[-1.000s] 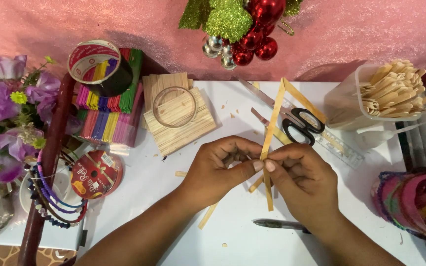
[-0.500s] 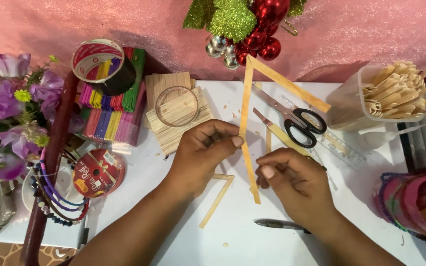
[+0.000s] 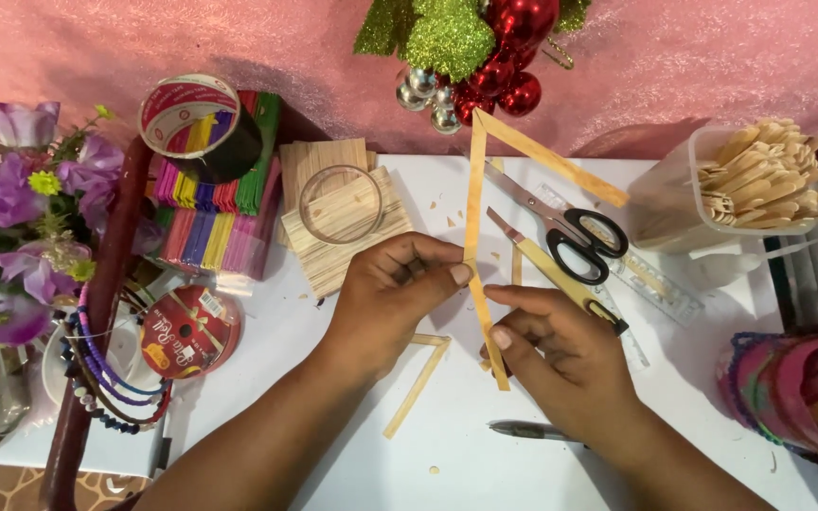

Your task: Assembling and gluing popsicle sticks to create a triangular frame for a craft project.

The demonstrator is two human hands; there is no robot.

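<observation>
The frame of glued craft sticks (image 3: 477, 222) lies on the white table (image 3: 485, 454) in an inverted V, its apex pointing at the red baubles (image 3: 513, 66) on the far side; one leg runs straight back toward the person, the other slants off to the right over the scissors (image 3: 570, 237). The left hand (image 3: 390, 293) pinches the straight leg near its middle, thumb and fingers closed tight on the wood; the right hand (image 3: 560, 355) rests at that leg's near end, thumb pressed against it, fingers curled, though whether they grip the stick cannot be told. Just left of the frame's near end lies a smaller L of two joined sticks (image 3: 418, 374); a pen (image 3: 527, 431) lies nearer the person. Left of the frame sit stacked wooden slabs (image 3: 338, 227) under a clear tape ring (image 3: 340, 203); beyond those, coloured sticks (image 3: 210, 222). Right of the frame stands a tub of plain sticks (image 3: 759, 180).
</observation>
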